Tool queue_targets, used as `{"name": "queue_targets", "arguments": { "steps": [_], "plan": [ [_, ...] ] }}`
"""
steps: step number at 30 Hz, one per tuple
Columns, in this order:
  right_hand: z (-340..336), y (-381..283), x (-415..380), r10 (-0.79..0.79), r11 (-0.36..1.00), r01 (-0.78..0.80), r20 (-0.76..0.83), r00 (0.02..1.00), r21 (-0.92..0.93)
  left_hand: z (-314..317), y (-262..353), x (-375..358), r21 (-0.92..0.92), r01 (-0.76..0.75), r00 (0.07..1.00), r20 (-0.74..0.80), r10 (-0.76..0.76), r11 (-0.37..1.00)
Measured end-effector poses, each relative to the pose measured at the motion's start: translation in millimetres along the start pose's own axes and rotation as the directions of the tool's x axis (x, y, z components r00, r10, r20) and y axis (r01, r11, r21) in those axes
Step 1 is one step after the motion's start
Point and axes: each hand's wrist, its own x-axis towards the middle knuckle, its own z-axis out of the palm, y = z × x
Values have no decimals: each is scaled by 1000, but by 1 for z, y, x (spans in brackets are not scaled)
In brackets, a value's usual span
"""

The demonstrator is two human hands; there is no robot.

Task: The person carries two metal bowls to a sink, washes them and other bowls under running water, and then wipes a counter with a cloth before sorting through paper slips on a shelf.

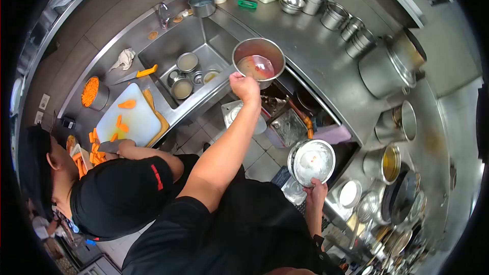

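My left hand (244, 87) is stretched out over the steel counter and grips the near rim of a round metal bowl (259, 59) with reddish liquid in it. The bowl sits beside the sink (193, 38), at the counter's edge. My right hand (316, 191) is low by my side and holds a round steel lid (311, 161) by its near edge, above the floor and close to the right-hand counter.
A co-worker in a black cap (114, 196) stands at my left, cutting carrot pieces (122, 124) on a white cutting board (133, 117). A knife (136, 74) lies by the sink, which holds small bowls. Steel pots (387, 69) and containers line the right-hand counter.
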Motion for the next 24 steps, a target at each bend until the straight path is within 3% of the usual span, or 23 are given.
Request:
{"name": "queue_targets", "arguments": {
  "steps": [8, 11, 13, 15, 17, 19, 23, 24],
  "plan": [
    [101, -66, 101, 25, 997, -17, 100, 995, -81, 27, -17, 166, 10, -47, 976, -214, 48, 999],
    [149, -81, 168, 42, 993, -15, 219, 975, -121, 13, -22, 226, 16, -49, 955, -291, 52, 999],
    [191, -90, 195, 54, 976, 11, 294, 954, -217, -2, -26, 268, 138, -79, 935, -332, 121, 987],
    [234, -107, 214, 51, 975, 23, 325, 944, -220, -14, -21, 296, 266, 13, 924, -373, 90, 964],
    [273, -119, 229, 81, 962, 38, 417, 905, -269, -45, -59, 355, 305, 7, 909, -398, 121, 952],
    [308, -127, 234, 75, 954, 52, 401, 913, -296, -54, -73, 388, 542, 51, 841, -476, 257, 839],
    [367, -129, 239, 137, 939, 18, 419, 897, -344, -65, -133, 471, 638, 205, 855, -486, 182, 743],
    [377, -124, 240, 110, 935, 48, 417, 902, -352, -79, -173, 510, 622, 172, 871, -458, 177, 764]
  ]
}}
